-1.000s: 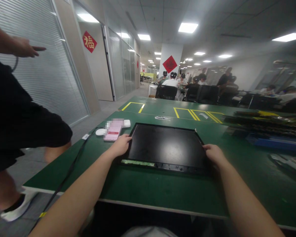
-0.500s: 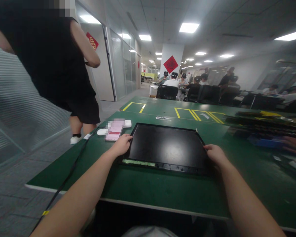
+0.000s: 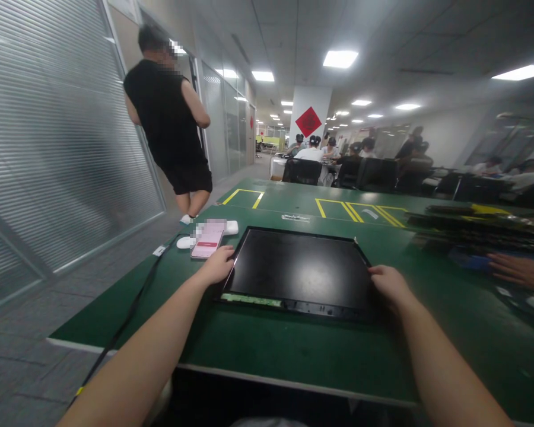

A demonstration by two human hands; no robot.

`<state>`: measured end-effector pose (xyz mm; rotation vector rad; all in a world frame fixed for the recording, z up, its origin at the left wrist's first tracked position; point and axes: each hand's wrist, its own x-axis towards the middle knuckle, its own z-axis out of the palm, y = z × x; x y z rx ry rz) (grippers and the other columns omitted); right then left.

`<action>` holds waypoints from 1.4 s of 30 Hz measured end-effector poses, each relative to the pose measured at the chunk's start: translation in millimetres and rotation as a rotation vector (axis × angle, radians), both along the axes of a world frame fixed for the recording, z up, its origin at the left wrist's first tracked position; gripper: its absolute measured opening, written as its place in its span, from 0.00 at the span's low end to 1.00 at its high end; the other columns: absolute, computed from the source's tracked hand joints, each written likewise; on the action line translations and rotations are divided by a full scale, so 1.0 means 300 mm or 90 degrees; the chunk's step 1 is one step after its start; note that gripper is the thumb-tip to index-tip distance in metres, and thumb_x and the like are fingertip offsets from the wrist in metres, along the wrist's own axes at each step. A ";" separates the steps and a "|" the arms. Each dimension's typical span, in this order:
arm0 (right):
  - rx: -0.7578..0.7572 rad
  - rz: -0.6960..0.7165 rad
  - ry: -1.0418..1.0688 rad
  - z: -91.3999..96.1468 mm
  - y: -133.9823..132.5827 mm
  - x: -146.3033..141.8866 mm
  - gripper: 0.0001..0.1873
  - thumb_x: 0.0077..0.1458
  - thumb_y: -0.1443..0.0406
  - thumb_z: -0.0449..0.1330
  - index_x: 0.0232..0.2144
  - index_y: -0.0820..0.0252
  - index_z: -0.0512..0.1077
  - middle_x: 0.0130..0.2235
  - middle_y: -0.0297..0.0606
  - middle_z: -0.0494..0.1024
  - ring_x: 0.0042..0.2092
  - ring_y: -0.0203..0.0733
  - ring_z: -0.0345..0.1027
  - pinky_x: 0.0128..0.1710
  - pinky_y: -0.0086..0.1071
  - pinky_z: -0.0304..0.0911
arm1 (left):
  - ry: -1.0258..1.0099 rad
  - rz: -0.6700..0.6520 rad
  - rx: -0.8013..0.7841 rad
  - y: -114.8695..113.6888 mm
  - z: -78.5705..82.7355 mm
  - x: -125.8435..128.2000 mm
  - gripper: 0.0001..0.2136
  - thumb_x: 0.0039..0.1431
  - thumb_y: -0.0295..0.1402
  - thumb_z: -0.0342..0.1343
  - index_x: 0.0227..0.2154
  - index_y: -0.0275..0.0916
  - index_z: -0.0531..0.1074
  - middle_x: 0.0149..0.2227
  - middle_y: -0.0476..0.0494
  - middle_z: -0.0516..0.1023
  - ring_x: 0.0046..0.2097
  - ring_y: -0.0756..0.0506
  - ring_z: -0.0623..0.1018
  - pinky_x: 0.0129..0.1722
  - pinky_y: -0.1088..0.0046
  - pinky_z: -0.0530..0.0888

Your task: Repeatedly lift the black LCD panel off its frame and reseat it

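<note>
A black flat display panel (image 3: 300,264) lies screen up on the green table, with a green circuit strip (image 3: 251,300) along the left part of its near edge. My left hand (image 3: 217,267) is closed on the panel's left edge, thumb at the frame. On the opposite side, my right hand (image 3: 391,287) grips the right edge, its lower fingers hidden beneath or behind it. A pink-screened phone (image 3: 207,242) rests just beyond my left hand, between white rounded objects.
The green table (image 3: 293,350) bears yellow tape outlines (image 3: 333,209). A dark stack of parts (image 3: 480,228) stands at right, near another person's hand (image 3: 523,271). A black cable (image 3: 137,308) crosses the left edge. A person in black (image 3: 169,118) walks beyond the table.
The person in black has walked farther away along the glass wall. The other person's hand at right has come more into view. My hands and the panel stay nearly the same.
</note>
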<state>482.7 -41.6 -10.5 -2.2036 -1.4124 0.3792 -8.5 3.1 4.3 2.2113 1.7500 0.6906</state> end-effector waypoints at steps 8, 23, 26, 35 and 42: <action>0.018 0.016 -0.044 0.010 -0.001 -0.004 0.17 0.48 0.71 0.57 0.39 0.63 0.81 0.43 0.47 0.82 0.45 0.48 0.76 0.41 0.31 0.66 | -0.535 0.076 -0.216 -0.066 0.083 0.047 0.19 0.54 0.30 0.54 0.49 0.39 0.78 0.32 0.45 0.84 0.34 0.41 0.83 0.35 0.67 0.79; 0.001 0.024 -0.069 -0.006 0.015 0.018 0.17 0.46 0.69 0.57 0.38 0.61 0.81 0.42 0.45 0.82 0.44 0.49 0.76 0.43 0.34 0.67 | -0.782 0.113 -0.352 -0.070 0.083 0.073 0.40 0.51 0.30 0.68 0.67 0.40 0.57 0.31 0.43 0.82 0.28 0.44 0.81 0.29 0.68 0.79; -0.004 0.027 -0.062 -0.006 0.014 0.020 0.16 0.47 0.69 0.57 0.37 0.60 0.81 0.42 0.44 0.82 0.44 0.49 0.76 0.42 0.33 0.67 | -0.808 0.090 -0.381 -0.069 0.074 0.068 0.45 0.45 0.29 0.71 0.66 0.39 0.57 0.34 0.41 0.83 0.29 0.43 0.82 0.30 0.67 0.80; -0.020 0.022 -0.066 0.020 -0.001 0.004 0.19 0.48 0.69 0.56 0.42 0.64 0.80 0.45 0.48 0.81 0.46 0.50 0.75 0.44 0.35 0.67 | -0.777 0.049 -0.388 -0.085 0.077 0.078 0.32 0.46 0.23 0.67 0.58 0.36 0.70 0.32 0.41 0.84 0.29 0.42 0.83 0.31 0.67 0.80; -0.025 0.028 -0.065 0.018 -0.001 -0.001 0.19 0.50 0.69 0.56 0.43 0.65 0.80 0.45 0.48 0.81 0.46 0.49 0.75 0.44 0.34 0.67 | -0.813 -0.013 -0.331 -0.088 0.081 0.084 0.28 0.47 0.24 0.66 0.54 0.40 0.74 0.42 0.41 0.84 0.39 0.42 0.84 0.42 0.68 0.79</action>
